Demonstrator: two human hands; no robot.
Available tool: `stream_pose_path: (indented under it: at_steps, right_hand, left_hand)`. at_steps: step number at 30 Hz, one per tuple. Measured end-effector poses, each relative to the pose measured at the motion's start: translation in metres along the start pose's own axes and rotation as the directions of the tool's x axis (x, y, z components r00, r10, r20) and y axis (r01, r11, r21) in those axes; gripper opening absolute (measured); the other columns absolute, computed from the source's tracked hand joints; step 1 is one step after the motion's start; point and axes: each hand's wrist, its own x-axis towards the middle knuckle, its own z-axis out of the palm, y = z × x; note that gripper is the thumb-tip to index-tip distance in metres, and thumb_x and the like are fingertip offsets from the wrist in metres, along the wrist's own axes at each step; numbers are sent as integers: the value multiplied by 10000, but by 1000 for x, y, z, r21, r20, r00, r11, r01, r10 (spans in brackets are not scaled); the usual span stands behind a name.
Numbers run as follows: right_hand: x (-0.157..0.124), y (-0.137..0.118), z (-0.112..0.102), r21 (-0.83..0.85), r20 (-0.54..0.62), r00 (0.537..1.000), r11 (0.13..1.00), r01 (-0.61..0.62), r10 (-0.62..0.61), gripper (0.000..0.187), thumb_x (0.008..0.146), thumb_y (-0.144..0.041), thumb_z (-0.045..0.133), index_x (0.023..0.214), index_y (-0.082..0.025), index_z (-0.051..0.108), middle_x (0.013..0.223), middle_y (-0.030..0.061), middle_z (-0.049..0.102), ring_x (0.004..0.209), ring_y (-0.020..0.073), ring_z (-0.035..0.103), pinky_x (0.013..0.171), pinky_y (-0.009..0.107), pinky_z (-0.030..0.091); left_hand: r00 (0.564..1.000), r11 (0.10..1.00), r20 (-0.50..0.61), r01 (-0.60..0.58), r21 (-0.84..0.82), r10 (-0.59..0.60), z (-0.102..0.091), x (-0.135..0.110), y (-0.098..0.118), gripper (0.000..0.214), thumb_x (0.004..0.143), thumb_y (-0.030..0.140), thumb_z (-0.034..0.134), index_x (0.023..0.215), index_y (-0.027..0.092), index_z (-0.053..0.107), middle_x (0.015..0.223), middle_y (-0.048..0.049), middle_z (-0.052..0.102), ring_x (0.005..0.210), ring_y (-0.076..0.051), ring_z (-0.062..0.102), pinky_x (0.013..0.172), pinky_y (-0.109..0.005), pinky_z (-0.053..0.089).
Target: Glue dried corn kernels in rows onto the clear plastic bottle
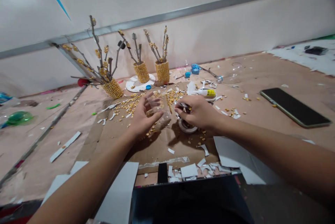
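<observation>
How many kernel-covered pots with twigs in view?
3. The left pot is near the wall; the middle pot is on a white disc; the right pot stands just beside that. None of the three looks hidden.

L hand (146, 115) holds clear plastic cont. (164, 115), R hand (195, 110) nr white ring (187, 130).

The pinkish-brown desk (282, 73) carries a flat sheet of cardboard (101, 145) near its middle. Right of that lies a smartphone (295, 107), screen up, with a clear plastic bottle (231, 76) farther back. On the left lie a white strip (65, 146) and a translucent green plastic piece (19, 118).
</observation>
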Motion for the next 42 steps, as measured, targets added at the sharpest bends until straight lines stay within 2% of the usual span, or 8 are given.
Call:
stream_pose_path:
  at_steps: [3, 7, 13, 19, 26, 35, 42]
  right_hand:
    - [1, -2, 0, 5, 1, 1000, 1000, -9, 9, 186, 977, -272, 627, 829, -172, 676, 794, 43, 681, 735, 163, 566, 721, 305, 396]
    - [1, -4, -3, 17, -28, 1000, 1000, -4, 4, 226, 995, -317, 615, 817, -181, 648, 776, 32, 644, 723, 164, 546, 705, 309, 386]
    - [0, -5, -6, 47, -28, 998, 998, 49, -47, 129, 957, -243, 625, 849, -177, 652, 801, 38, 658, 735, 164, 560, 714, 310, 405]
    - [-1, -9, -6, 49, -41, 995, 995, 91, -89, 45, 932, -205, 637, 902, -184, 664, 838, 48, 695, 765, 178, 597, 734, 312, 432]
    - [-1, -7, -7, 34, -15, 996, 995, 90, -89, 135, 999, -263, 626, 894, -187, 663, 828, 64, 695, 764, 193, 604, 734, 320, 426]
    - [-1, -3, -6, 19, 1, 996, 996, 92, -92, 166, 1028, -295, 624, 911, -186, 672, 862, 78, 719, 805, 206, 639, 754, 327, 441]
    - [-3, -3, -6, 36, 1, 995, 994, 102, -102, 97, 1008, -250, 627, 944, -194, 673, 914, 88, 748, 834, 217, 674, 783, 340, 489]
  left_hand:
    - [999, 995, -8, 49, -85, -50, 2, -5, 6, 752, 800, 398, 937, 1423, 203, 563, 1341, -167, 733, 1200, -290, 736, 1038, -459, 600]
    - [999, 993, -8, 50, -109, -51, 6, -12, 14, 779, 769, 402, 968, 1418, 200, 587, 1305, -165, 754, 1209, -298, 734, 1028, -445, 603]
    - [999, 994, 6, 35, -100, -35, 6, -14, 17, 737, 786, 400, 963, 1402, 207, 607, 1288, -163, 762, 1199, -291, 738, 1023, -437, 609]
    - [999, 999, -16, -48, 26, 48, 5, -14, 14, 764, 788, 440, 955, 1425, 213, 599, 1297, -153, 762, 1205, -307, 738, 1083, -495, 578]
    - [985, 971, -5, -168, 172, 171, 5, -18, 10, 770, 798, 456, 947, 1443, 230, 592, 1351, -156, 742, 1212, -314, 736, 1130, -534, 549]
    - [978, 954, 2, -205, 218, 209, 5, -19, 9, 750, 809, 452, 940, 1444, 249, 599, 1331, -134, 755, 1175, -296, 752, 1108, -518, 575]
    - [981, 961, -7, -187, 203, 192, 5, -18, 10, 758, 796, 465, 948, 1431, 241, 602, 1328, -146, 752, 1180, -307, 754, 1115, -548, 571]
